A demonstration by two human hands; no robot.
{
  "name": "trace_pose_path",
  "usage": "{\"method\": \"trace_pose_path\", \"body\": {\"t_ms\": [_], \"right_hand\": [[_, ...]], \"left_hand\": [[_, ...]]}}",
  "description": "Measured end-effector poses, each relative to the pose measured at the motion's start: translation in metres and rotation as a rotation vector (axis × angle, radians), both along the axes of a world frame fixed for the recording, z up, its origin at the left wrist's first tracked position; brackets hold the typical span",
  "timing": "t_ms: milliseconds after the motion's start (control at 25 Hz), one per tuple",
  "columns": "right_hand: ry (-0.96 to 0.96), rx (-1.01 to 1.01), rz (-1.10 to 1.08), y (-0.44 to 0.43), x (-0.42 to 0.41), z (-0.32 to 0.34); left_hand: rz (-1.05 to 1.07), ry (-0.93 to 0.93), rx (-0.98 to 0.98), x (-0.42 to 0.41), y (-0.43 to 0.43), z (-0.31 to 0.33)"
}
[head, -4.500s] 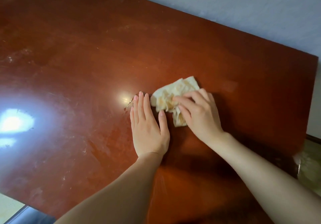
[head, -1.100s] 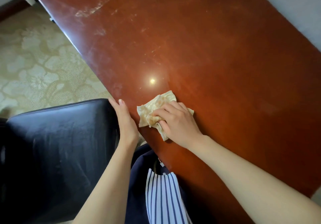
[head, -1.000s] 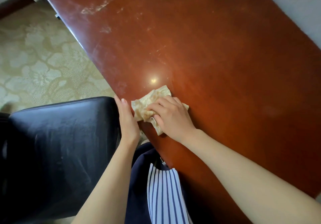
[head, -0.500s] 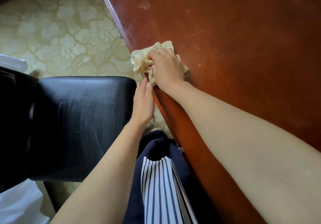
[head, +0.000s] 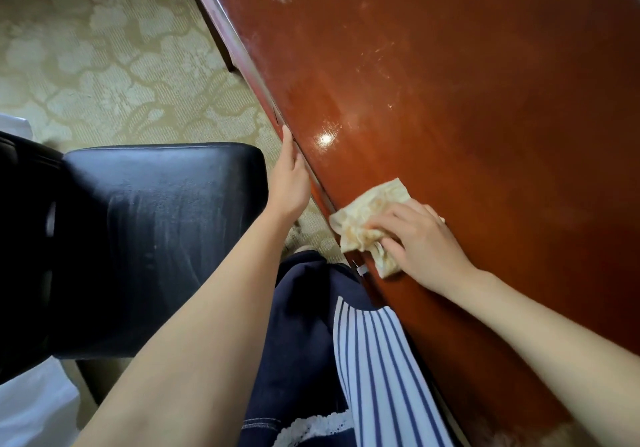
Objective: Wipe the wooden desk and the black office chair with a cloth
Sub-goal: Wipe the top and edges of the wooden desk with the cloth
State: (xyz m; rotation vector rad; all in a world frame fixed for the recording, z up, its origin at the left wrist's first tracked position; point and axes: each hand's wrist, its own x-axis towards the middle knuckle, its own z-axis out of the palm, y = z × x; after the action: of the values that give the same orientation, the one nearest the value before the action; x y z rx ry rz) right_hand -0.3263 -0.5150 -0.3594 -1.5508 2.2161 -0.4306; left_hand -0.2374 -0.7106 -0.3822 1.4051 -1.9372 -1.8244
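Note:
The glossy reddish wooden desk (head: 467, 107) fills the right of the view, with pale smudges on its far part. A crumpled cream cloth (head: 369, 219) lies on the desk right at its near edge. My right hand (head: 420, 242) presses down on the cloth, fingers curled over it. With straight fingers, my left hand (head: 289, 178) touches the desk's edge rail. The black office chair (head: 138, 238) stands at the left, its dusty leather seat beside my left forearm.
Patterned beige carpet (head: 104, 65) covers the floor left of the desk. A dark desk leg (head: 221, 49) stands under the edge. My navy and striped clothing (head: 346, 360) is at the bottom, between chair and desk. Something white (head: 31, 408) lies at the lower left.
My right hand has slid the cloth back along the desk's near edge toward me. My left hand has moved from near the chair seat onto the desk's edge.

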Motion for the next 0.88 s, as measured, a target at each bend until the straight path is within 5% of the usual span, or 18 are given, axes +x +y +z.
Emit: {"method": "trace_pose_path", "body": {"t_ms": [280, 440, 560, 880], "right_hand": [[0.068, -0.022, 0.479, 0.016, -0.029, 0.003], [0.132, -0.038, 0.529, -0.029, -0.057, 0.002], [0.194, -0.048, 0.378, -0.076, -0.083, 0.001], [0.168, -0.024, -0.506, -0.150, -0.133, -0.004]], "left_hand": [[-0.037, -0.019, 0.018, 0.004, -0.003, 0.005], [-0.065, -0.014, 0.015, 0.006, -0.004, 0.003], [-0.078, -0.010, 0.000, 0.007, -0.004, -0.001], [-0.133, -0.079, -0.055, 0.008, -0.011, -0.002]]}}
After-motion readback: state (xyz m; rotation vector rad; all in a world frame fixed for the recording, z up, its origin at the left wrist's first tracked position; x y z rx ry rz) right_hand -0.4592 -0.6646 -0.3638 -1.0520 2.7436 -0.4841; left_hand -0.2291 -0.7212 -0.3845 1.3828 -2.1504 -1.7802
